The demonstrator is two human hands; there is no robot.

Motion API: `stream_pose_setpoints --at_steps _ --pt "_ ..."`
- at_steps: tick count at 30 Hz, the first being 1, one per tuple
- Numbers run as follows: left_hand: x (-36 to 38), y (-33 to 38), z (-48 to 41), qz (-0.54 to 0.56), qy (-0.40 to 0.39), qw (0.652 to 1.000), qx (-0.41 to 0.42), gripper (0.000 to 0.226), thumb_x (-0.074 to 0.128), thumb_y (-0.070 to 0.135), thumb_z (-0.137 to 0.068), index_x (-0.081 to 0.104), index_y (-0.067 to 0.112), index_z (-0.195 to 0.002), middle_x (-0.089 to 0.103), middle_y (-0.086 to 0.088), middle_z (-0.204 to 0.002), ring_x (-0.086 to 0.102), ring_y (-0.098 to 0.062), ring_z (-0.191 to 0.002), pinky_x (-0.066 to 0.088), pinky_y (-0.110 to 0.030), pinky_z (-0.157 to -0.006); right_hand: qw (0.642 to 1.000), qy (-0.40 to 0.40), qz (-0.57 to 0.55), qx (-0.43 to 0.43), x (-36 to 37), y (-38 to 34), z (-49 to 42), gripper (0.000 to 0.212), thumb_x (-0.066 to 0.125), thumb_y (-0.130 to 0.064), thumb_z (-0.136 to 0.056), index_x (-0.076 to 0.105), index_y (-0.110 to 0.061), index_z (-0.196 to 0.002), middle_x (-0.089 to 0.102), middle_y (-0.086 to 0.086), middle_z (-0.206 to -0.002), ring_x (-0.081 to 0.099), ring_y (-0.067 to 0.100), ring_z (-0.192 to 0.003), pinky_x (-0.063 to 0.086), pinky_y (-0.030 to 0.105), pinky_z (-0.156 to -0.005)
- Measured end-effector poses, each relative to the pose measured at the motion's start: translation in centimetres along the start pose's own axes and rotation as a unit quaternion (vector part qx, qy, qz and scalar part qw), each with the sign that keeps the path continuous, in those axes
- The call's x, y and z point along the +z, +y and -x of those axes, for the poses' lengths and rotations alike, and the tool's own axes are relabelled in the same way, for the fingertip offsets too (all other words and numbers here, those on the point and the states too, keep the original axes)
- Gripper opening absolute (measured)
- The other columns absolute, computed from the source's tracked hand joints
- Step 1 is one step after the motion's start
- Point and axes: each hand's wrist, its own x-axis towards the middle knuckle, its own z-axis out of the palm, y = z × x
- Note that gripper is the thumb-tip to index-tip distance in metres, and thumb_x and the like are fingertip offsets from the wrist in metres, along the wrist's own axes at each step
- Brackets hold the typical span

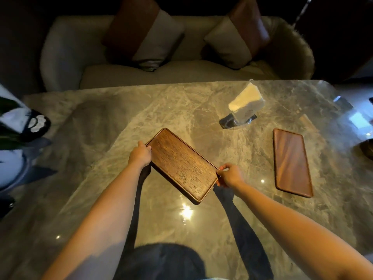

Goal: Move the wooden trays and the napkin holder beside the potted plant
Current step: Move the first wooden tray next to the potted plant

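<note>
A dark wooden tray (182,164) lies slanted near the middle of the marble table (101,122). My left hand (140,153) grips its far left corner and my right hand (229,175) pinches its right edge. A second, redder wooden tray (291,161) rests flat on the table to the right, untouched. Behind it, a clear napkin holder (242,112) with white napkins stands on a dark base. The potted plant (24,126), a black-and-white pot with green leaves, sits at the table's far left edge, partly cut off.
A cream sofa (66,57) with brown and white cushions (145,35) runs behind the table. A dark object (367,148) pokes in at the right edge. Ceiling lights glare off the glossy tabletop near me.
</note>
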Motion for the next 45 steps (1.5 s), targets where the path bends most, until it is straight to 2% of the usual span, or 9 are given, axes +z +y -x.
stream_pose_setpoints --at_steps 15,19,22,30,32,34,37,42,45 --pt "-8.3 -16.0 4.8 0.195 0.127 0.951 -0.203 0.041 0.032 0.020 -0.099 0.033 -0.003 -0.132 0.045 -0.028 -0.135 0.044 -0.042 -0.124 0.038 -0.047 -0.101 0.963 -0.132 0.174 -0.156 13.7 -11.2 0.0 0.031 0.049 -0.003 -0.089 0.047 -0.014 -0.060 0.052 0.010 -0.059 0.049 0.022 -0.053 0.041 0.030 -0.051" --pt "-8.2 -19.3 6.6 0.248 0.143 0.924 -0.253 0.047 0.031 0.020 -0.099 0.027 -0.007 -0.138 0.040 -0.029 -0.140 0.042 -0.041 -0.127 0.035 -0.044 -0.104 0.926 -0.158 0.256 -0.228 17.7 -14.9 0.1 0.007 0.053 -0.013 -0.092 0.055 -0.010 -0.086 0.058 0.014 -0.071 0.054 0.025 -0.065 0.045 0.034 -0.061" --pt "-8.1 -21.4 7.7 0.275 0.143 0.912 -0.270 0.041 0.030 0.022 -0.099 0.039 -0.004 -0.130 0.050 -0.028 -0.130 0.049 -0.041 -0.119 0.039 -0.043 -0.099 0.892 -0.168 0.312 -0.281 20.8 -17.4 0.1 0.023 0.053 -0.015 -0.092 0.060 -0.001 -0.109 0.065 0.025 -0.097 0.058 0.029 -0.086 0.045 0.035 -0.072" --pt "-7.6 -24.8 9.5 0.355 0.197 0.857 -0.317 0.027 0.038 0.011 -0.096 0.043 -0.006 -0.117 0.056 -0.032 -0.119 0.055 -0.040 -0.111 0.044 -0.043 -0.091 0.813 -0.204 0.424 -0.342 29.7 -23.2 0.3 0.033 0.046 -0.027 -0.095 0.061 -0.003 -0.111 0.063 0.025 -0.118 0.058 0.038 -0.110 0.047 0.039 -0.087" --pt "-7.1 -25.4 9.4 0.392 0.192 0.839 -0.324 0.019 0.040 0.008 -0.095 0.044 -0.004 -0.110 0.059 -0.033 -0.110 0.059 -0.041 -0.101 0.049 -0.043 -0.086 0.810 -0.212 0.420 -0.351 31.7 -24.3 0.4 0.034 0.047 -0.028 -0.094 0.059 -0.004 -0.115 0.061 0.025 -0.121 0.056 0.039 -0.113 0.046 0.039 -0.089" --pt "-6.8 -25.8 9.3 0.430 0.191 0.820 -0.325 0.008 0.040 0.003 -0.094 0.045 0.007 -0.090 0.060 -0.025 -0.086 0.059 -0.032 -0.070 0.051 -0.029 -0.060 0.804 -0.224 0.423 -0.354 33.7 -25.2 0.6 0.038 0.048 -0.030 -0.094 0.054 -0.005 -0.121 0.057 0.025 -0.126 0.053 0.039 -0.117 0.044 0.040 -0.094" --pt "-6.4 -26.3 9.1 0.448 0.169 0.819 -0.317 0.025 0.035 0.006 -0.097 0.037 0.016 -0.075 0.052 -0.008 -0.063 0.049 -0.015 -0.046 0.039 -0.014 -0.033 0.793 -0.227 0.434 -0.363 36.5 -26.2 0.9 0.042 0.047 -0.032 -0.093 0.050 -0.006 -0.126 0.054 0.026 -0.130 0.049 0.040 -0.121 0.041 0.043 -0.100" --pt "-6.1 -26.7 8.7 0.471 0.127 0.814 -0.315 0.009 0.034 0.008 -0.098 0.042 0.007 -0.095 0.053 -0.008 -0.058 0.046 0.002 -0.025 0.033 -0.008 -0.030 0.763 -0.224 0.470 -0.384 40.0 -27.0 1.2 0.041 0.044 -0.030 -0.093 0.049 -0.008 -0.127 0.052 0.026 -0.132 0.046 0.041 -0.124 0.037 0.049 -0.107" --pt "-6.2 -27.0 8.2 0.467 0.124 0.815 -0.321 0.022 0.032 0.008 -0.099 0.041 -0.002 -0.117 0.056 -0.014 -0.063 0.045 0.002 -0.023 0.031 -0.007 -0.028 0.748 -0.236 0.485 -0.386 41.7 -27.1 0.6 0.043 0.042 -0.025 -0.094 0.044 -0.005 -0.131 0.044 0.029 -0.137 0.041 0.044 -0.127 0.036 0.051 -0.107"
